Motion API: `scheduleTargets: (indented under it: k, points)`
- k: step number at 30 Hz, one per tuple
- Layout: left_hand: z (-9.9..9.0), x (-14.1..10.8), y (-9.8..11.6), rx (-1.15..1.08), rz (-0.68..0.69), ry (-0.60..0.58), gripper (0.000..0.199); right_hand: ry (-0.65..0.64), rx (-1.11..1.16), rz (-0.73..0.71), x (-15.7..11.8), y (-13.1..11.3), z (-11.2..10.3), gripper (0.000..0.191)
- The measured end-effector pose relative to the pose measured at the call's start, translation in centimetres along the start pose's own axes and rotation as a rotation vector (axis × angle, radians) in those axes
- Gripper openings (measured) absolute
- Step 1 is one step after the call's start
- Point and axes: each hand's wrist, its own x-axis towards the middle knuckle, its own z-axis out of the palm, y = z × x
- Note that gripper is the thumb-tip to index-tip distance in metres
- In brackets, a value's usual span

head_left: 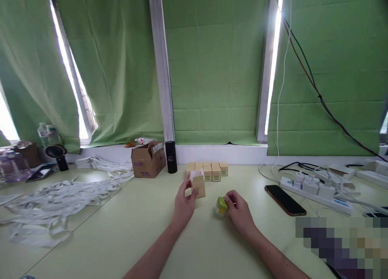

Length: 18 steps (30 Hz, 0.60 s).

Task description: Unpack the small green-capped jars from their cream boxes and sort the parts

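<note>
Between the thumb and fingers of my left hand (pixel 185 200) is a small kraft cardboard box (pixel 198 187), held upright with its top flaps open. My right hand (pixel 239 210) pinches a small item with a green top and a clear, yellowish lower part (pixel 222 206); its exact kind is hard to make out. This item hangs just above the table, to the right of the box and apart from it. Behind my left hand, several similar small kraft boxes (pixel 216 172) stand in a cluster, some with a green-edged label.
Piles of white straps (pixel 60 202) cover the left side. A brown carton (pixel 148 160) and black cylinder (pixel 171 157) stand at the back. On the right lie a phone (pixel 285 200) and a power strip (pixel 317 194) with chargers and cables. A handheld fan (pixel 57 154) stands far left.
</note>
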Motion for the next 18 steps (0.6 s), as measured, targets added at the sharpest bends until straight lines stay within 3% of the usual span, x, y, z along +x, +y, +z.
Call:
scheduleTargets:
  k: [4, 8, 13, 18]
  points:
    - [-0.1, 0.3, 0.6, -0.289, -0.176, -0.015, 0.077, -0.129, -0.433, -0.103, -0.7, -0.3, 0.0, 0.021]
    - [0.0, 0.0, 1.1, -0.498, -0.319, -0.035, 0.071, -0.184, -0.61, -0.163, -1.0, -0.6, 0.0, 0.019]
    - [0.1, -0.4, 1.3, -0.667, -0.377, -0.114, 0.05, -0.191, -0.615, -0.187, -1.1, -1.1, 0.0, 0.018]
    - [0.2, -0.6, 1.1, -0.7, -0.43, -0.203, 0.05, -0.12, -0.454, -0.27, -1.2, -1.7, 0.1, 0.024]
